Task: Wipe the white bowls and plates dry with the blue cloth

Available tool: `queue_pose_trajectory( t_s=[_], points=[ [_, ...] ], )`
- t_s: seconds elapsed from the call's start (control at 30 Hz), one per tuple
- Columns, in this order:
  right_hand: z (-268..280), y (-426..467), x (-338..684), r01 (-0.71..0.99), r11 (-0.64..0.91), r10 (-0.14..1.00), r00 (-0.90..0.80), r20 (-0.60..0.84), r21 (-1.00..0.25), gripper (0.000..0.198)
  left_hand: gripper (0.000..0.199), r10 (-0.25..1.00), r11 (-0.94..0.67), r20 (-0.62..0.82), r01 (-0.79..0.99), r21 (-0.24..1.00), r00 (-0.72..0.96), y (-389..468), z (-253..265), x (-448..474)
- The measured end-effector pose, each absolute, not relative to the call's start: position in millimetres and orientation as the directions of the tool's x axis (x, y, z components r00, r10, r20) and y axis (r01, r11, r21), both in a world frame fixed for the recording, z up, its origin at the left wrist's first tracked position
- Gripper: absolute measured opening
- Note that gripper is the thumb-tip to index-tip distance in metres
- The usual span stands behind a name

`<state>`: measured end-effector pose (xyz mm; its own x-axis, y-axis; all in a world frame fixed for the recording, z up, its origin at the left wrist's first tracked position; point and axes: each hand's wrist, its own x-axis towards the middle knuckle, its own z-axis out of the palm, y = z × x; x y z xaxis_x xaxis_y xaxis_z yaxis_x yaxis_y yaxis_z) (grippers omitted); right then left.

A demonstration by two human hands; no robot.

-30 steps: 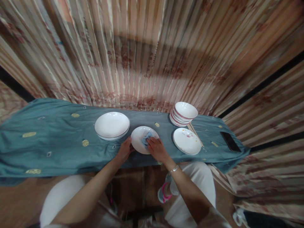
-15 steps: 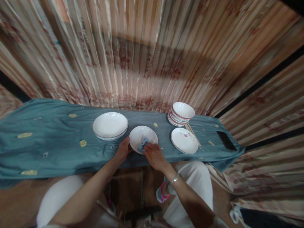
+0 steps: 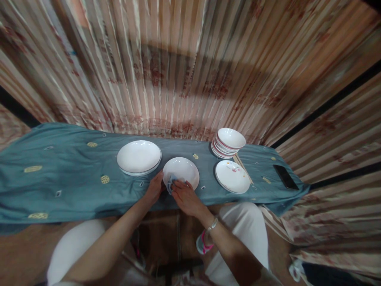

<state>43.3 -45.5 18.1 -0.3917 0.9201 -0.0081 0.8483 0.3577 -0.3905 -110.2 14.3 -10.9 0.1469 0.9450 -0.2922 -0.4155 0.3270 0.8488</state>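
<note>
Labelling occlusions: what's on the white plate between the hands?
A light-blue cloth on the near-left part of the white plate, partly under the right hand. The left hand is at the left rim. The surface beneath cloth and hand is hidden.

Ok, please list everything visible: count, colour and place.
Dish: 1, white, centre
Cloth: 1, blue, on dish
Wide dishes: 2+, white, left
Bowls: several stacked, white, back right
Flowered plates: 2+, white, right
Sticks: count unclear, pale, beside plates
Phone: 1, black, far right
Tablecloth: 1, teal, under dishes
Curtains: count unclear, brownish, behind
Bars: 3, dark, sides
Shoe: 1 clear, grey, pink, below
Bracelet: 1, silver, right wrist
Legs: 2, trousered white, below
Left hand: 1, at dish edge
Right hand: 1, on cloth
</note>
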Motion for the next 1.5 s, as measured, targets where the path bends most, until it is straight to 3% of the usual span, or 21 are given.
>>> queue_pose_trajectory(
  t_s=[0.4, 0.7, 1.5],
  points=[
    [11, -16, 22, 0.825, 0.365, 0.920, -0.390, 0.033, -0.431, 0.032, 0.047, 0.971, 0.237, -0.226, -0.367, 0.899, 0.074, 21, -27, -112],
    [13, -1, 18, 0.833, 0.334, 0.930, -0.367, 0.011, -0.442, 0.034, 0.039, 0.935, 0.353, -0.337, -0.398, 0.847, 0.113, 17, -16, -110],
    [3, 23, 22, 0.898, 0.284, 0.956, -0.293, 0.026, -0.337, 0.047, 0.045, 0.935, 0.354, -0.307, -0.394, 0.848, 0.180, 16, -15, -110]
  ],
)
